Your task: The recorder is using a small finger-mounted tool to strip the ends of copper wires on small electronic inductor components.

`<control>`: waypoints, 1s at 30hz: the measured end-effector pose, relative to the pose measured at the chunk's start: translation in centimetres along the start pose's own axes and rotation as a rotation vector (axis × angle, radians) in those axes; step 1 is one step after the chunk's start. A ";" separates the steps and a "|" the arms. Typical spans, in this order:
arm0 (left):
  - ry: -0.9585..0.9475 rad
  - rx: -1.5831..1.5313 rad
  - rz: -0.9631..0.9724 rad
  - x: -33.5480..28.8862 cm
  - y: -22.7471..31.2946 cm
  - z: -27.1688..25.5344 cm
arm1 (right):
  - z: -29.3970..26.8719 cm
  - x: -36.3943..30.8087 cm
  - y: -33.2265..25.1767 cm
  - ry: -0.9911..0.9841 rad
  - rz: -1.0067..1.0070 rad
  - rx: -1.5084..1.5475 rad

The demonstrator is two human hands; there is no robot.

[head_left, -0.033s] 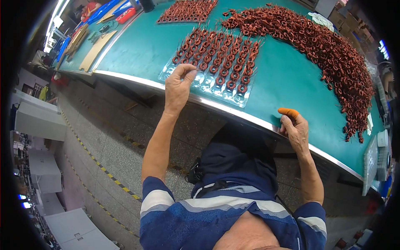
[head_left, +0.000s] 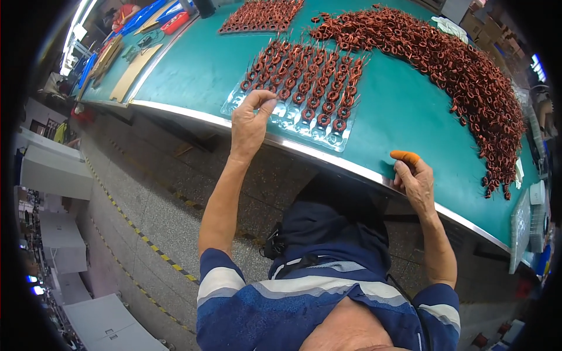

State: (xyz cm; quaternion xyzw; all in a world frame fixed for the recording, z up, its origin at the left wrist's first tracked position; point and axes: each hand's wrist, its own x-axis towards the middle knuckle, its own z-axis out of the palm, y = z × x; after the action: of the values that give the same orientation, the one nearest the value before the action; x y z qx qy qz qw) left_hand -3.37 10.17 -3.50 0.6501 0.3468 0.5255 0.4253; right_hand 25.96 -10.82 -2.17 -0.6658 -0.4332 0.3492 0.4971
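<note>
A clear plastic tray lies by the front edge of the green table. Rows of copper-red wire-wound ring coils fill its far part, leads sticking up; pockets along the near side are bare. Over the tray's near left part is my left hand, thumb and forefinger pinched together beside the coils. Whatever is between those fingertips is too small to make out. My right hand rests at the table edge, right of the tray. Its forefinger, in an orange finger cot, stretches out apart from the thumb, with no object visible there.
A long heap of loose coils curves along the table's far and right side. Another filled tray lies farther back. Stacked clear trays stand at the right end. Cardboard and a red bin lie at left.
</note>
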 end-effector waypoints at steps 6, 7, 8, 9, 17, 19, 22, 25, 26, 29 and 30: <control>0.016 0.500 0.318 0.6 0.9 1.6 | -2.4 8.2 -1.9 0.032 -0.258 -0.387; 0.007 0.526 0.345 0.5 0.8 1.8 | -3.0 10.3 -1.6 0.096 -0.429 -0.494; -0.006 0.478 0.350 0.5 0.5 2.0 | -3.5 12.6 -1.2 0.154 -0.607 -0.595; 0.013 0.487 0.381 0.2 0.1 2.2 | -4.1 14.7 -1.3 0.145 -0.514 -0.753; -0.055 0.574 0.336 -0.2 -0.5 2.9 | -6.2 28.6 1.4 0.329 -0.821 -1.244; -0.061 0.637 0.356 -0.1 -0.4 3.1 | -6.6 30.9 2.1 0.330 -0.804 -1.313; -0.058 0.675 0.379 0.2 -0.5 3.4 | -6.9 33.1 3.0 0.396 -0.944 -1.296; -0.039 0.693 0.340 0.2 -0.5 3.5 | -7.4 33.5 2.6 0.322 -0.828 -1.168; -0.046 0.693 0.339 0.3 -0.5 3.6 | -7.6 33.7 2.7 0.322 -0.821 -1.168; -0.055 0.712 0.341 0.3 -0.6 3.6 | -7.8 33.5 2.3 0.275 -0.817 -1.177; -0.062 0.713 0.338 0.3 -0.7 3.6 | -8.0 33.2 1.9 0.270 -0.807 -1.129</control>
State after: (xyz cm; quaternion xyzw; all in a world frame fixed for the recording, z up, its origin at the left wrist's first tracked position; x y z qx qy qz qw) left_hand 0.19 10.06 -4.32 0.8205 0.3825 0.4150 0.0906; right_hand 46.20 16.75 -3.03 -0.6468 -0.6957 -0.2259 0.2160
